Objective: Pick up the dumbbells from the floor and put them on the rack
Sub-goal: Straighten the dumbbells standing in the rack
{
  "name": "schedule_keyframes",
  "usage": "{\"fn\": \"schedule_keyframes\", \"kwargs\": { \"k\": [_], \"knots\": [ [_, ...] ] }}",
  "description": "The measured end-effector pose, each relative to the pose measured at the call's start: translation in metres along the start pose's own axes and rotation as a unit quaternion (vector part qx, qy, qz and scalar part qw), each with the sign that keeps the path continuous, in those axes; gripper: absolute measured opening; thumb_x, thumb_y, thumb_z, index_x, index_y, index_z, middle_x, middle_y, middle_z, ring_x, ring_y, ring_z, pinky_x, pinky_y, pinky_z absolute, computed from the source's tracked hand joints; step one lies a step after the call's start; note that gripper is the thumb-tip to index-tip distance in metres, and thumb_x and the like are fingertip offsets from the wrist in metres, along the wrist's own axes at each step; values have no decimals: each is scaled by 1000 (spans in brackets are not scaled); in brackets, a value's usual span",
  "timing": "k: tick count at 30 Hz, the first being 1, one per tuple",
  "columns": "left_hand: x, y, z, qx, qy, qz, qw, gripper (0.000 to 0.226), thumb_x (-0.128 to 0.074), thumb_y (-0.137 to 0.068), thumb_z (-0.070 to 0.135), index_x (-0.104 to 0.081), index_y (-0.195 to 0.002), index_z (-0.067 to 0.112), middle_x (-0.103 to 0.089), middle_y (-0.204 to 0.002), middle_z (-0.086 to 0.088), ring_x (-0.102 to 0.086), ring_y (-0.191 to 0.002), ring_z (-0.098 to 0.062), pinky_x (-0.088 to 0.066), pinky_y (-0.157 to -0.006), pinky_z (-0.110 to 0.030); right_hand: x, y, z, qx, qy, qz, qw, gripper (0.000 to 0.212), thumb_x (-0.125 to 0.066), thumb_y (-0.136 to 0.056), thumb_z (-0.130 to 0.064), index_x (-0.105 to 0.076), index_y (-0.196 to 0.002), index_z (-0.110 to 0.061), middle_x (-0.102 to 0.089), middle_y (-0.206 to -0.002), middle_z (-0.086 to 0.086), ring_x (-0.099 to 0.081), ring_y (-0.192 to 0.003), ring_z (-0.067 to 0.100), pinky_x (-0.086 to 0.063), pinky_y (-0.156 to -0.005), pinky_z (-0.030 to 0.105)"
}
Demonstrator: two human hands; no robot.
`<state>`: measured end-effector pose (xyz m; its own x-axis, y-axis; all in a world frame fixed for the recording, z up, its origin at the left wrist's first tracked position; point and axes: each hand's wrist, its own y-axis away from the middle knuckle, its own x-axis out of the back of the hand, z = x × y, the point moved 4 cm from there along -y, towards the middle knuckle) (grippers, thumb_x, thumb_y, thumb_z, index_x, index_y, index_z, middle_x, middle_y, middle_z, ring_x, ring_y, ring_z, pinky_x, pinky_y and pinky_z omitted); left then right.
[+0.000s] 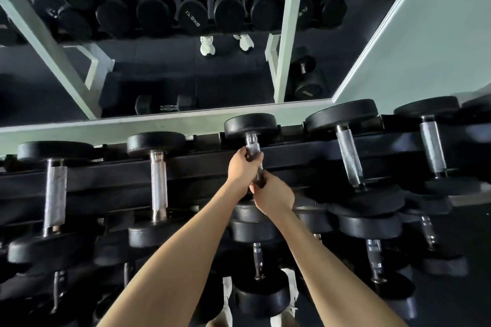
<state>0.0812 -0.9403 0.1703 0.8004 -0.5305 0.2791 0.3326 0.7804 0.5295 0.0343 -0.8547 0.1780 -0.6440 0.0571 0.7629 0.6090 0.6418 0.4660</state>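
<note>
Both forearms reach up from the bottom of the view toward the rack's [305, 156] top tier. Left hand [243, 167] is wrapped around the upper part of the dumbbell [251, 125] handle, and right hand [273, 194] is wrapped around the lower part, the two almost touching. All my fingers [253, 190] are curled tight on the bar, none free. The far head sits at the back rail of the top tier, between a seated dumbbell on the left [158, 178] and another on the right [348, 156]. I cannot see the near head; my hands and wrists cover it, so I cannot tell whether it rests on the front rail.

Biggest risk, I think, is letting go before both heads are cradled. If the near head is short of its rail, it could drop onto the lower-tier dumbbell [261, 292] right beneath, or toward my shoes [225, 310]. My hands are crowded on a short handle, so the lower fingers could get pinched against the front rail as the weight settles. A crooked set could also let it roll into a neighbour.
</note>
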Motion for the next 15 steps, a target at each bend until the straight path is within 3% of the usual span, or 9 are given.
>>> {"fn": "schedule_keyframes", "kwargs": {
  "k": [3, 8, 15],
  "knots": [
    [-1, 3, -2, 7, -7, 16, 1000, 26, -62, -88, 24, -63, -107, 7, -71, -102, -13, -67, -97, -30, -53, -91, -45, -1, 3, 3, 14, -7, -4, 1000, 25, -49, -93, -29, -57, -116, -23, -70, -105, 0, -65, -98, 23, -42, -71, 28],
    [-9, 11, -11, 11, -11, 29, 999, 16, -63, -87, 23, -65, -97, 10, -71, -94, -13, -67, -93, -33, -53, -88, -46, -4, 8, 14, 7, -31, -16, 999, 23, -47, -93, -29, -58, -113, -24, -70, -101, -1, -65, -95, 22, -48, -78, 32],
    [-11, 18, -3, 23, -13, 36, 999, 23, -61, -89, 22, -65, -107, 8, -65, -91, -6, -63, -89, -27, -50, -85, -40, 1, 10, 13, 29, -35, -52, 998, 26, -44, -94, -29, -53, -117, -20, -69, -105, 3, -64, -100, 25, -48, -85, 36]
  ]
}}
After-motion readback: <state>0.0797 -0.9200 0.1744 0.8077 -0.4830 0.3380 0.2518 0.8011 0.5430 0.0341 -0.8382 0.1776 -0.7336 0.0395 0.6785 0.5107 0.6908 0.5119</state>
